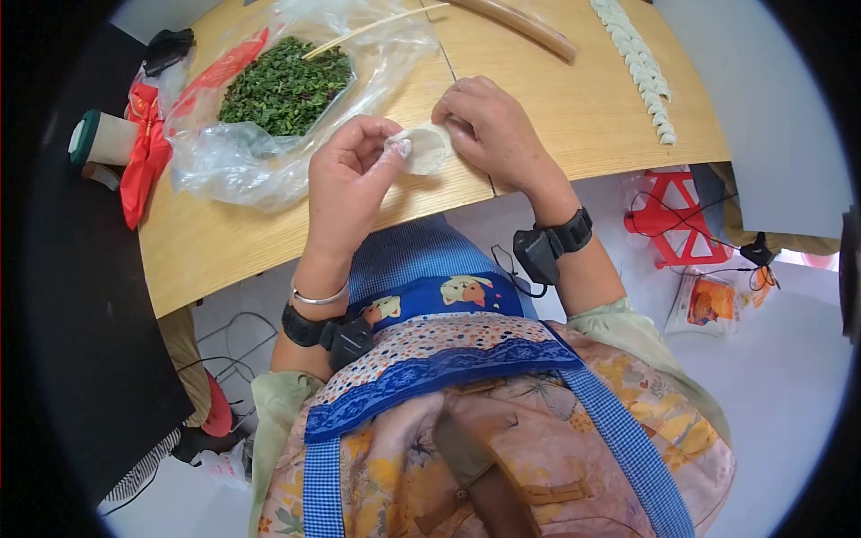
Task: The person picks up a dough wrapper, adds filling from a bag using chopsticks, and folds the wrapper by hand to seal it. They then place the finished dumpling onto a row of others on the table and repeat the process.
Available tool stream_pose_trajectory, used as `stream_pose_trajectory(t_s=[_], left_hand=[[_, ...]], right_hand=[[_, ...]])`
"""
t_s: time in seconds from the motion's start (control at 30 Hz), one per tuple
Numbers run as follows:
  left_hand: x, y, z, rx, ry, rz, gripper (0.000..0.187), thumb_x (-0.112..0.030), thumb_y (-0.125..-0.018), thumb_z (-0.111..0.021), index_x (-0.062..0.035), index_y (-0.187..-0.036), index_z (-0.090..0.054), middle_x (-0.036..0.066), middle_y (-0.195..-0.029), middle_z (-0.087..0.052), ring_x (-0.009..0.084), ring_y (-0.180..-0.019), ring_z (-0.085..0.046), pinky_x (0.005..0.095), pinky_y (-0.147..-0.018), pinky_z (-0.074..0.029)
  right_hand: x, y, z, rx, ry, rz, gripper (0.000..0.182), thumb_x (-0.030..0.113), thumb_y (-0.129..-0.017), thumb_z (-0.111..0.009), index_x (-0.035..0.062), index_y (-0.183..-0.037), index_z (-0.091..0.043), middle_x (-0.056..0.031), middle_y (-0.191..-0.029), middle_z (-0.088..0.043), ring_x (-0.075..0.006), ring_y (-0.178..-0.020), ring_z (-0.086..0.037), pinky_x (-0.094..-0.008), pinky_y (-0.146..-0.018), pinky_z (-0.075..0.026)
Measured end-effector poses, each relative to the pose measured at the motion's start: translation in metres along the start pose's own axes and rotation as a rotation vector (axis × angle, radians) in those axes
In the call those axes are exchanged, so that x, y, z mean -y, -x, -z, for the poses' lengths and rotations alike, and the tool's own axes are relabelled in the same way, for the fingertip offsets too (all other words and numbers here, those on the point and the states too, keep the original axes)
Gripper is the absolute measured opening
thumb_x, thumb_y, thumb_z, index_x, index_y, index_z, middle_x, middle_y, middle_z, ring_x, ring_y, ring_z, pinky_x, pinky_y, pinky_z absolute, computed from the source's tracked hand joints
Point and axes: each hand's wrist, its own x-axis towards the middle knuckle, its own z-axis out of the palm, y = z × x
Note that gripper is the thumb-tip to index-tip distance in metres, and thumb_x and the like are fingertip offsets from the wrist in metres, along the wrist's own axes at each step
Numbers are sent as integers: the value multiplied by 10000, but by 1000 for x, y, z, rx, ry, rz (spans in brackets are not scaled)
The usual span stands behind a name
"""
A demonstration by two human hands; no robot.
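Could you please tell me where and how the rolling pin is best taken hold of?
Probably near the visible end of the rolling pin, from above, thumb and fingers across its width: it is a long, round rod lying on the table, and its far end is out of view.

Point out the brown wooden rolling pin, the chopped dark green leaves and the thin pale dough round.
Rolling pin [522, 29]: head view, middle of its visible length.
Chopped leaves [283, 88]: head view, middle of the pile.
Dough round [428, 156]: head view, its flat face.
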Motion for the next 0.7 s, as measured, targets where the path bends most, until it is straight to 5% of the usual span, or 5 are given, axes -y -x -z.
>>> stream_pose_trajectory(t_s=[0.17,0.27,0.37,0.7], left_hand=[[-2,-1,7,24,119,97,133,-54,-918,-596,19,-1029,-599,44,-876,-666,71,-782,-622,202,-657,-497],[-4,0,7,22,103,85,144,-57,-928,-578,19,-1050,-592,56,-894,-673,74,-773,-628,210,-637,-507],[-3,0,10,57,63,68,151,-59,-935,-563,17,-1063,-588,69,-910,-680,82,-775,-632,210,-632,-515],[0,1,17,67,174,189,156,-112,-979,-497,4,-1083,-498,125,-965,-663,145,-790,-663,238,-665,-563]], right_hand=[[2,-2,2,-69,-49,-11,90,65,-781,-585,39,-856,-627,-108,-847,-609,-294,-831,-567,-375,-739,-469],[24,1,7,-119,-382,-209,104,102,-841,-602,25,-905,-628,-77,-825,-615,-211,-775,-583,-318,-692,-469],[41,0,3,84,-702,-337,120,112,-905,-604,2,-949,-620,-3,-849,-602,-74,-815,-553,-247,-717,-459],[39,-13,-9,185,-826,-422,118,113,-912,-621,-5,-923,-620,1,-849,-598,-41,-766,-549,-193,-640,-450]])
